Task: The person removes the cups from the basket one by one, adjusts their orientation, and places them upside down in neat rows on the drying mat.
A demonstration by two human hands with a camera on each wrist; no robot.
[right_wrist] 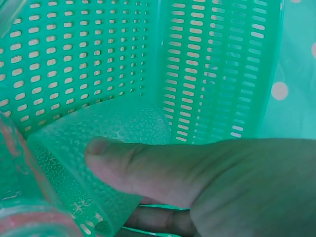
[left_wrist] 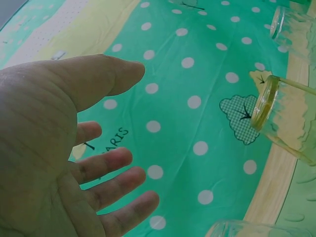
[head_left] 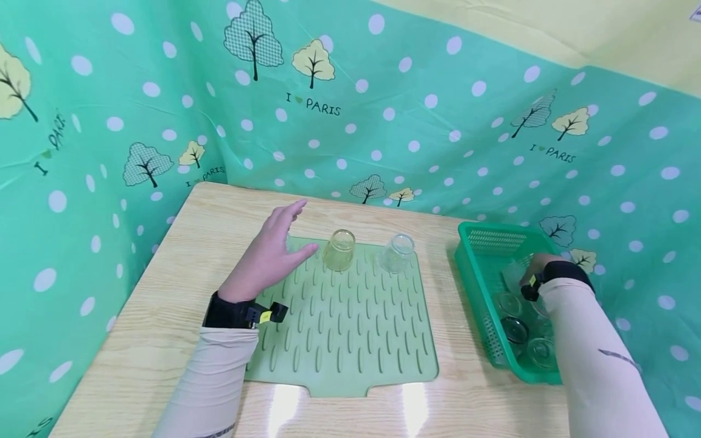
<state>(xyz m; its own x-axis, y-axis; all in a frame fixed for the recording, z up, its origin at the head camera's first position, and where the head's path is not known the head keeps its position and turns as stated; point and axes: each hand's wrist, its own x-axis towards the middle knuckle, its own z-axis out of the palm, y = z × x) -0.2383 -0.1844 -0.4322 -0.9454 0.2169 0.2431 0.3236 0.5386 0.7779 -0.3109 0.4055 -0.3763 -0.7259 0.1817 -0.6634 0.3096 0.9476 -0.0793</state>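
Inside the green basket [head_left: 475,292], my right hand [head_left: 539,266] grips a clear textured glass [right_wrist: 116,126], thumb on its pebbled outer wall and fingers round the other side. The glass lies tilted in the right wrist view. Over the far left part of the green drying mat [head_left: 339,340], my left hand [head_left: 268,255] is raised with fingers spread, holding nothing. Right of it, a yellowish glass [head_left: 339,250] stands upside down on the mat, with a clear glass [head_left: 397,253] farther right. Another clear glass [left_wrist: 252,230] shows at the bottom of the left wrist view.
Several more glasses fill the near part of the basket, among them a dark-rimmed glass [head_left: 515,330] and a clear glass [head_left: 542,353]. Mat and basket stand on a wooden table [head_left: 164,304]. A green dotted curtain [head_left: 383,115] hangs behind and along both sides.
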